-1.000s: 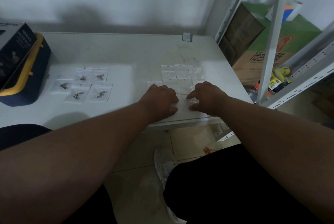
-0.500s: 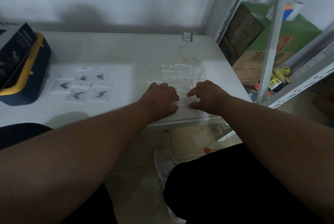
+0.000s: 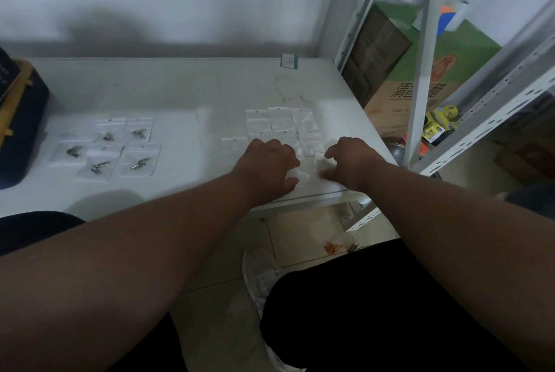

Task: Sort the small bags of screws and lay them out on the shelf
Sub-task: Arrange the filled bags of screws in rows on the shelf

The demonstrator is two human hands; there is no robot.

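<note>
Two groups of small clear bags lie on the white shelf board [image 3: 186, 89]. The left group [image 3: 105, 146] holds dark screws, one per bag. The right group [image 3: 282, 125] is a tight grid of pale bags whose contents I cannot make out. My left hand [image 3: 267, 167] lies palm down at the near edge of that grid, its fingers curled over a small bag [image 3: 306, 171]. My right hand [image 3: 350, 161] is just to the right, with thumb and curled fingers on the same bag's right side. More bags under the hands are hidden.
A dark blue and yellow case [image 3: 21, 128] sits at the shelf's left end. A small green-edged tag [image 3: 289, 60] lies at the back. White rack uprights [image 3: 420, 77] and cardboard boxes [image 3: 420, 71] stand to the right. My knees and the tiled floor are below the front edge.
My hands have drawn slightly apart, the right one shifting to the right, so more of the bag shows between them. The laid-out bags have not moved.
</note>
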